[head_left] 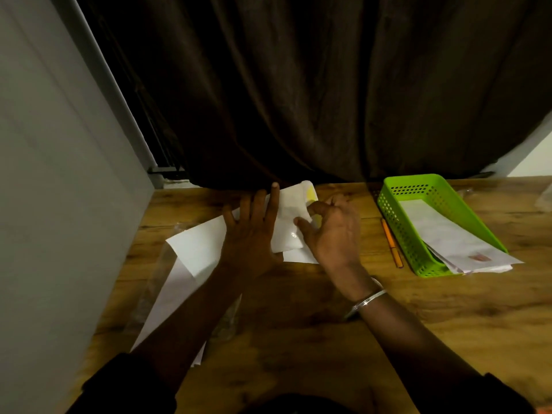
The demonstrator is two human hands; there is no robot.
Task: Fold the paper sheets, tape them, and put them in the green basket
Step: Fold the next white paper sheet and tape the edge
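The left hand (251, 231) lies flat with straight fingers on the folded paper sheet (288, 222), at the far edge of the worktop (298, 309). The right hand (334, 231) pinches the sheet's right edge. The green basket (397, 222), well to the right, holds folded sheets (448, 234).

Left hand (249, 234) is lying flat, straight fingers (273, 204) pressing the folded paper (288, 218) onto the wooden surface (298, 309). Right hand (336, 234) is pinching that paper's right edge. Loose sheets (197, 249) are lying under the left forearm. Green basket (398, 227) is sitting to the right, holding folded sheets (448, 234). An orange pen (392, 243) is lying just beside its left wall.
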